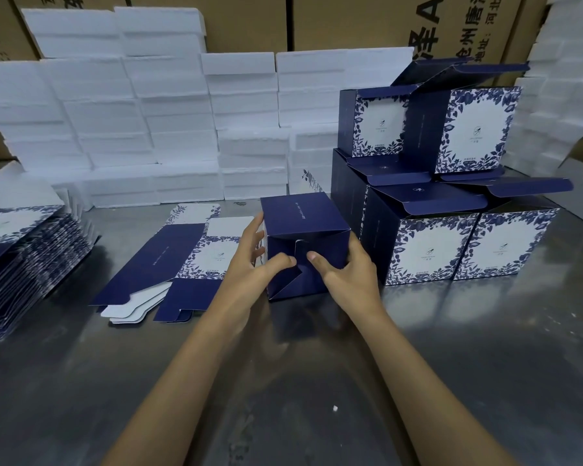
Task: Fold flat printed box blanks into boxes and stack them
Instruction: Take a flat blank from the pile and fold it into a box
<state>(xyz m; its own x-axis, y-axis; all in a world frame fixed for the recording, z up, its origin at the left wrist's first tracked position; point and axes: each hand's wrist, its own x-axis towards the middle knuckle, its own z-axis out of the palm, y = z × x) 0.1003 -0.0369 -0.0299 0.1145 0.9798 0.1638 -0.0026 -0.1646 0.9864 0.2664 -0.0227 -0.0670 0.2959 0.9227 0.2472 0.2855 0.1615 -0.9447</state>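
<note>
1. Half-folded box: navy, lying on its side on the metal table at centre, bottom end facing the camera, flaps there partly tucked. A line of small white text runs along its top face, too small to read.
2. Left hand: fingers wrapped round the box's left edge, thumb pressing on the bottom flaps.
3. Right hand: fingers curled round the box's right side, thumb pressing the flaps beside the left thumb. The 2 thumbs nearly touch.
4. Flat blank: lies just left of the box, printed side up, navy panels plus a white panel with blue floral border, small logo and text, unreadable. White flap undersides show at its near edge.
5. Blank stack: tall pile of flat blanks at the far left table edge, same blue floral print.
6. Finished boxes: right of the held box, stacked in 2 tiers, top lids open. Fronts show a white square in a blue floral frame with a small logo and 2 lines of text, not legible.
7. White foam blocks: stacked in rows along the back and at the right edge.
8. Brown cartons: behind the foam, printed with large black Chinese characters and a big letter "A", seen sideways. Small print includes "地址:" and "河北", rest cut off.
</note>
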